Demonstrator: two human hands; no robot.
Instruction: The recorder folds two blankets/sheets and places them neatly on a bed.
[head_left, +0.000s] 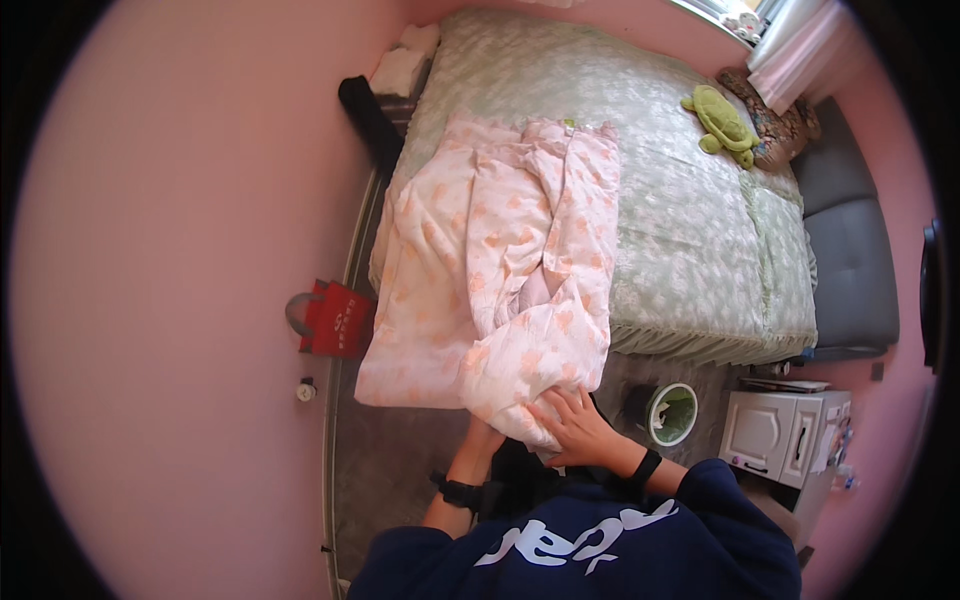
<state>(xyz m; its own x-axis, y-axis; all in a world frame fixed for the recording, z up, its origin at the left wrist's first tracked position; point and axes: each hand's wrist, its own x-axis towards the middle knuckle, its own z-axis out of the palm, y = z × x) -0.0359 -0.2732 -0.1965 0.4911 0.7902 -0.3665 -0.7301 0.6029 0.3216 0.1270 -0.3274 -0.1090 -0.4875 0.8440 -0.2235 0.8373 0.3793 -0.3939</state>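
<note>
A pale pink quilt (435, 247) with an orange print lies partly folded on the near part of the bed, its front end hanging past the bed's edge. Its near right corner is turned over in a thick, loose fold towards me. My right hand (581, 431) holds this fold from above, fingers spread across the cloth. Under the fold's lower edge reaches my left hand (486, 435), its fingers hidden by the cloth. Creases and a small gap showing a plain mauve lining run along the quilt's middle.
The bed has a green patterned ruffled cover (675, 247) and a grey headboard (851, 277). A green plush turtle (720, 124) lies beside a brown floral cushion (780, 135). Around the bed are a red bag (337, 319), a lined waste bin (673, 414) and a white cabinet (761, 427).
</note>
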